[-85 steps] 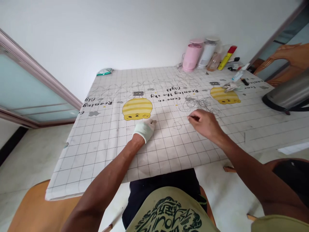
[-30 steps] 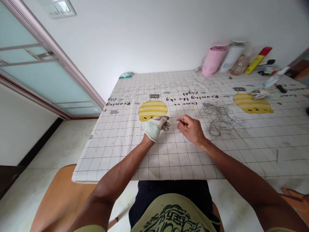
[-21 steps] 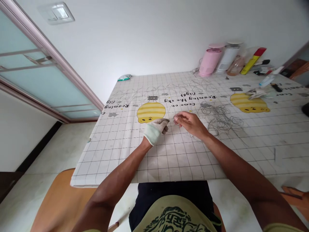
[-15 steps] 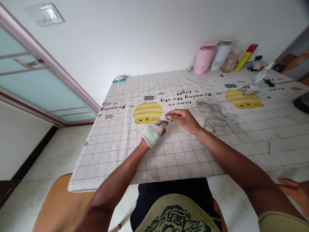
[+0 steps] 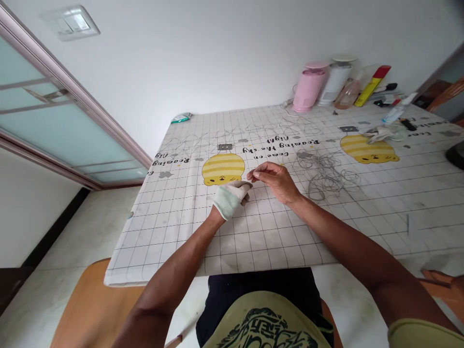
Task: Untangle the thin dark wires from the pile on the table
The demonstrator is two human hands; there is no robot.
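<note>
My left hand (image 5: 232, 197) wears a pale green and white glove; its fingers are pinched together over the table, and what they hold is too small to name. Close to its right, my bare right hand (image 5: 277, 181) has thumb and forefinger pressed together near the gloved fingertips. Anything between those fingers is too fine to make out. To the right of my right hand lies a loose tangle of thin dark wire or thread (image 5: 328, 176). More thin strands (image 5: 250, 129) stretch in loops across the back of the white checked tablecloth (image 5: 174, 217).
At the back right stand a pink cylinder (image 5: 309, 89), a white one (image 5: 334, 82), a bottle (image 5: 347, 94), a yellow and red tube (image 5: 371, 88) and a spray bottle (image 5: 397, 110). Another glove (image 5: 386, 134) lies nearby. A green packet (image 5: 181, 118) is at the back left.
My right thumb and forefinger have shifted slightly and are curled a little more. My left hand is almost where it was. The view has moved slightly.
</note>
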